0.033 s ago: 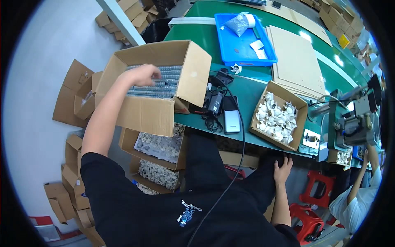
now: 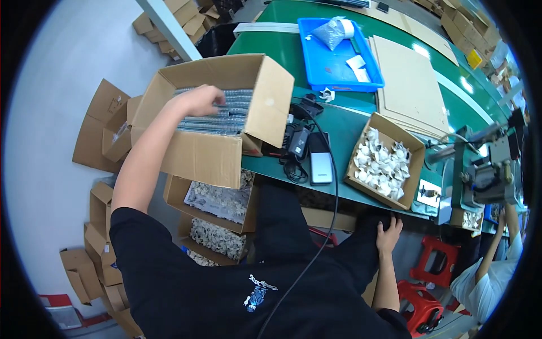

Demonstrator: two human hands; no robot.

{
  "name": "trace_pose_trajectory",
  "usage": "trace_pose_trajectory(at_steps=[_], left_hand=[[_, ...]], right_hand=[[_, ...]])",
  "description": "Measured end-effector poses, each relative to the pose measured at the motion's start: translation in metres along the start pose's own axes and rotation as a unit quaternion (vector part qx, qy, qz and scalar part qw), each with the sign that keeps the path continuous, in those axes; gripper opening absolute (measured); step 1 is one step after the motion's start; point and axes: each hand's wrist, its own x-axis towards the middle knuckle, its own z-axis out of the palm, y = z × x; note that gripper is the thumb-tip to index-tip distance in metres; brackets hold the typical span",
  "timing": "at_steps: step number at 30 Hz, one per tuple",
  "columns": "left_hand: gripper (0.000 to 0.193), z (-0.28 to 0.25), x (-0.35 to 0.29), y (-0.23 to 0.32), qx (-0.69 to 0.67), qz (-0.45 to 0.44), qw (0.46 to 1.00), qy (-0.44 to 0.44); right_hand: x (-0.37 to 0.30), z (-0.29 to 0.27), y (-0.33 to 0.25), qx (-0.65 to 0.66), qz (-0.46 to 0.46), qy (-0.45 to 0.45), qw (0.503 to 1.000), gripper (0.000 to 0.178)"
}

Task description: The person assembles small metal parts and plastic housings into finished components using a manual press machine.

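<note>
My left hand (image 2: 201, 101) is over an open cardboard box (image 2: 200, 161), its fingers curled down above rows of clear ribbed plastic pieces (image 2: 212, 123) packed inside. Whether the fingertips hold one of these pieces is hidden. The box sits at the left end of the green bench (image 2: 353, 118), its near flap hanging down over the edge. On my right knee rests my right hand (image 2: 388, 234), fingers apart and holding nothing. Above that knee, a shallow carton (image 2: 415, 164) of small white parts (image 2: 381, 164) stands at the bench edge.
A power bank (image 2: 321, 166), black adapters (image 2: 298, 142) and a long cable lie between the boxes. Behind are a blue tray (image 2: 341, 85) and stacked boards (image 2: 412, 85). A press machine (image 2: 488, 169) stands right, near a co-worker (image 2: 491, 271). Cartons of parts (image 2: 217, 237) sit below, red stools (image 2: 435, 260) at right.
The bench and everything on it sit slightly farther right in the picture. My left hand stays over the box with its fingers shifted slightly; my right hand remains on the knee.
</note>
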Motion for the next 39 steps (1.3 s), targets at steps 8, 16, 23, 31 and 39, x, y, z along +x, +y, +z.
trace_pose_trajectory(at_steps=[8, 16, 23, 31, 39], left_hand=[[0.030, 0.015, 0.038, 0.018, -0.005, 0.121, 0.991, 0.059], [0.040, 0.037, 0.057, 0.006, 0.009, 0.221, 0.974, 0.057], [0.040, 0.048, 0.078, 0.000, 0.060, 0.271, 0.958, 0.066], [0.027, 0.047, 0.084, -0.013, 0.008, 0.305, 0.944, 0.125], [0.028, 0.067, 0.087, -0.019, 0.074, 0.280, 0.949, 0.125]], right_hand=[[0.011, 0.021, -0.001, -0.037, 0.030, -0.045, 0.998, 0.058], [0.019, 0.019, -0.021, -0.069, 0.039, -0.053, 0.995, 0.061], [0.017, 0.017, -0.025, -0.073, 0.050, -0.048, 0.995, 0.060], [0.030, 0.010, -0.032, -0.113, 0.122, -0.149, 0.975, 0.059], [0.021, 0.016, -0.028, -0.112, 0.107, -0.072, 0.985, 0.046]])
